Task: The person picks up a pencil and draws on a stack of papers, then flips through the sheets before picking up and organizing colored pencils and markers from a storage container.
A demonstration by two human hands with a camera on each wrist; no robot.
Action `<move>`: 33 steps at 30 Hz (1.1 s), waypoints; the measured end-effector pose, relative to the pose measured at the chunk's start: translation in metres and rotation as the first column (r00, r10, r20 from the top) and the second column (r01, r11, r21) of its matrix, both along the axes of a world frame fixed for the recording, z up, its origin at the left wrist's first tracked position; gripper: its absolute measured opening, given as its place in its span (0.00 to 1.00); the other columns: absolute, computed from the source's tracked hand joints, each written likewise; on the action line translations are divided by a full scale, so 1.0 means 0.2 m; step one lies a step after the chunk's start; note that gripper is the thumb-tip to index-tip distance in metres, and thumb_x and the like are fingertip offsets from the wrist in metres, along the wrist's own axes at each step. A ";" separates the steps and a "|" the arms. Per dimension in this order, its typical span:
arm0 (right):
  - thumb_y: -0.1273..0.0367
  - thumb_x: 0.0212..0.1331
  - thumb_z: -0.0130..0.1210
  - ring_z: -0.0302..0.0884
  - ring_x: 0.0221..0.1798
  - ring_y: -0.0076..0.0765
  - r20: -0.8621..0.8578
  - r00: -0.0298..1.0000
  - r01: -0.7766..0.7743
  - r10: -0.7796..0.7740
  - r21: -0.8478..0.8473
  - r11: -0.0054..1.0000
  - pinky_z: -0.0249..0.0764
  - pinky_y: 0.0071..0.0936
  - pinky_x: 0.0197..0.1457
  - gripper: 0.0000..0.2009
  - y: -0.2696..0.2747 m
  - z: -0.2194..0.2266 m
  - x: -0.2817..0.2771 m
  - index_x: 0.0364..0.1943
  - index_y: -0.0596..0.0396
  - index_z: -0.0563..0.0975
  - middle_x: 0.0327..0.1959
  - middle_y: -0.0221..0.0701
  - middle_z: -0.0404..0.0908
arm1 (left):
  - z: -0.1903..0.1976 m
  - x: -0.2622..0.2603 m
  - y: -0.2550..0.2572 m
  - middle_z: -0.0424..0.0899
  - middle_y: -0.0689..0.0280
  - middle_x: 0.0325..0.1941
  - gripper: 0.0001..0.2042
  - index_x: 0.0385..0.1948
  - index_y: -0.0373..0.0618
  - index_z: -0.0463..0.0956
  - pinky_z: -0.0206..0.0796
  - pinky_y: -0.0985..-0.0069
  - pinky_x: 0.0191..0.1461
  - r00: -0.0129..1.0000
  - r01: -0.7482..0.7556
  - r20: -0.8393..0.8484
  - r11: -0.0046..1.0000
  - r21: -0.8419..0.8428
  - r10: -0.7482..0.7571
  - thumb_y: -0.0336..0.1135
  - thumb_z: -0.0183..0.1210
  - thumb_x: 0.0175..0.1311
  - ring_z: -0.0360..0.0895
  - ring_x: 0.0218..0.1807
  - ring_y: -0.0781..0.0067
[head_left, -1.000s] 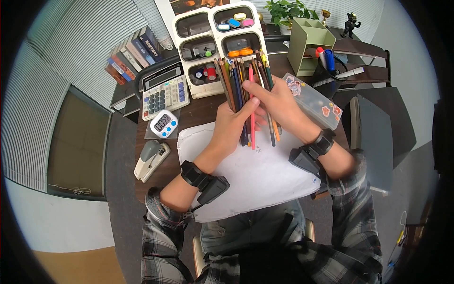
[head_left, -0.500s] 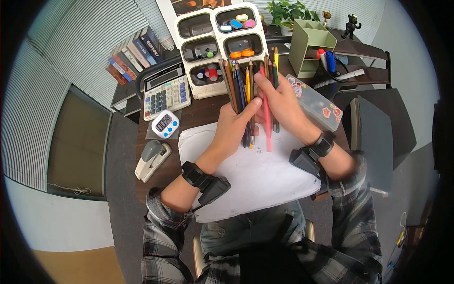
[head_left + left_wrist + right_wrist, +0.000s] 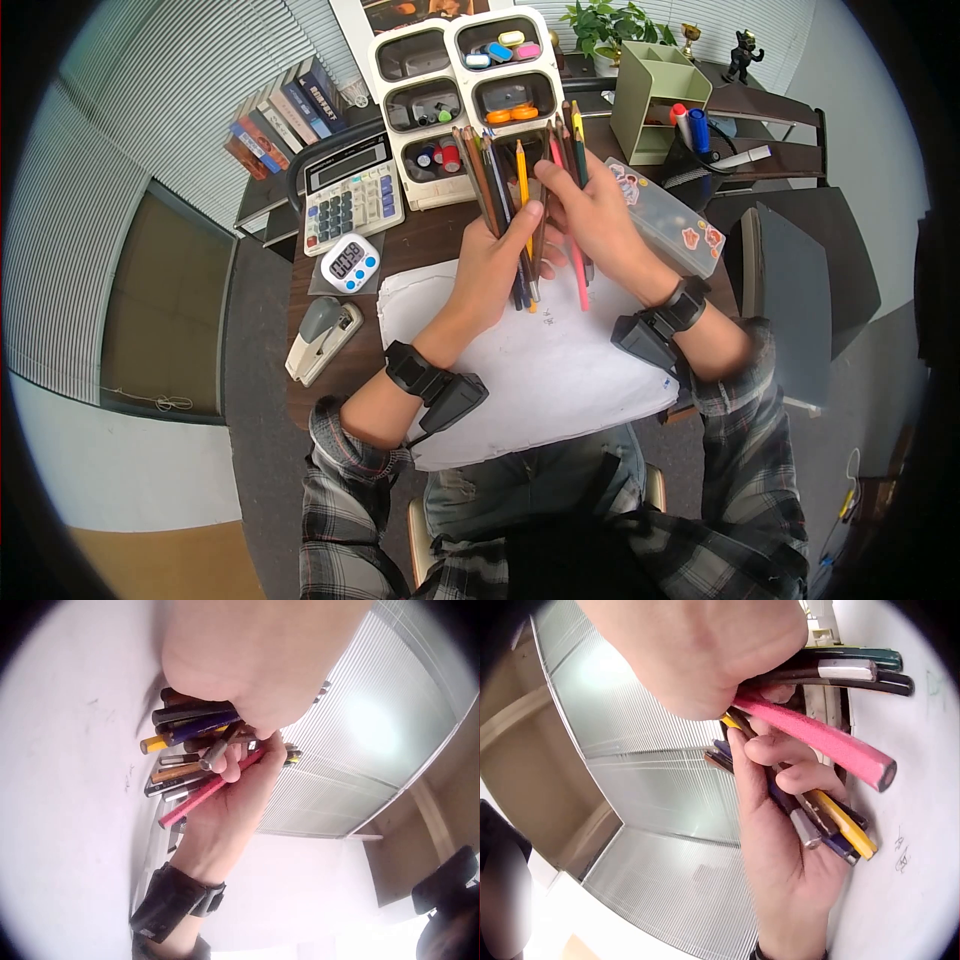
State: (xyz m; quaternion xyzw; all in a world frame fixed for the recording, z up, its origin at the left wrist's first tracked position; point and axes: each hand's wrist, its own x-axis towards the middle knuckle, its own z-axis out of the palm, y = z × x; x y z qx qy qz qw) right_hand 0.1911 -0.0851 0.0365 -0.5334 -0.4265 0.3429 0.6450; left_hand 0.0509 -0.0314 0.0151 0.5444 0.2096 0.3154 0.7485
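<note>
Over a white sheet of paper (image 3: 540, 390), both hands hold coloured pencils upright, side by side. The left hand (image 3: 485, 272) grips a bunch that includes brown, dark blue (image 3: 495, 180) and yellow (image 3: 522, 178) pencils, its thumb lying across them. In the right hand (image 3: 608, 222) is a second bunch with a dark green pencil (image 3: 580, 158) and a pink pencil (image 3: 817, 739). The pink one slants out below that hand, its blunt end close over the paper. In the right wrist view, the left fingers (image 3: 806, 776) curl around their bunch. The right palm is hidden.
Behind the hands stands a white organizer (image 3: 465, 100) with erasers and small items in its compartments. A calculator (image 3: 350, 205), timer (image 3: 350, 262) and stapler (image 3: 322, 340) sit at left. A clear stickered box (image 3: 670, 225) and a green desk holder (image 3: 655, 100) are at right.
The pink pencil has shifted from between the hands to the right, into the right hand's bunch. The two bunches now stand farther apart, with a yellow pencil showing at the left bunch's right side.
</note>
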 end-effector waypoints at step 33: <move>0.62 0.68 0.58 0.68 0.28 0.15 0.124 0.984 0.132 -0.131 0.000 0.991 0.68 0.22 0.30 0.12 -0.01 0.02 0.01 0.36 0.58 0.75 0.24 0.22 0.73 | 0.00 -0.01 -0.02 0.82 0.59 0.33 0.18 0.44 0.36 0.72 0.76 0.77 0.30 0.993 0.119 0.000 0.993 0.026 -0.119 0.46 0.51 0.76 0.84 0.30 0.69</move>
